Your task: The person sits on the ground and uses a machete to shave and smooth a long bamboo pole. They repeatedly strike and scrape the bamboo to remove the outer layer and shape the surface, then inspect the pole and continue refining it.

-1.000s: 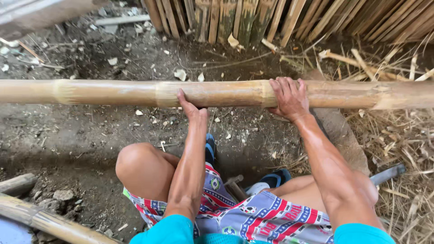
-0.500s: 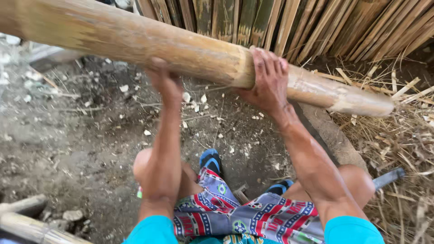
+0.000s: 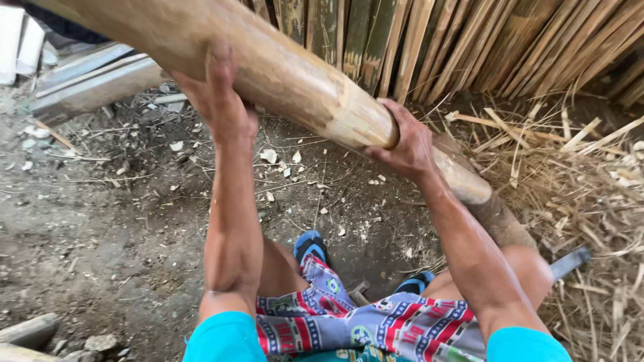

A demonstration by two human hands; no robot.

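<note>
A thick yellowish bamboo pole [image 3: 295, 80] slants from the upper left down to the right, where its cut end [image 3: 469, 184] rests on a round wooden block [image 3: 503, 224]. My left hand [image 3: 218, 100] grips the pole from below near the raised part. My right hand [image 3: 402, 144] wraps around the pole lower down, close to its end. I sit with bare knees apart, in patterned shorts and blue sandals [image 3: 310, 245].
Split bamboo slats [image 3: 469, 47] lean along the back. Dry bamboo strips and shavings [image 3: 590, 194] cover the ground at right. A dark blade [image 3: 570, 261] lies by my right knee. Grey planks [image 3: 87, 77] lie at upper left, another pole [image 3: 27, 332] at lower left.
The pole lay level across the view one second ago. Its left part has been lifted high and tilted steeply, its right end staying low on the block. Both hands rose with it.
</note>
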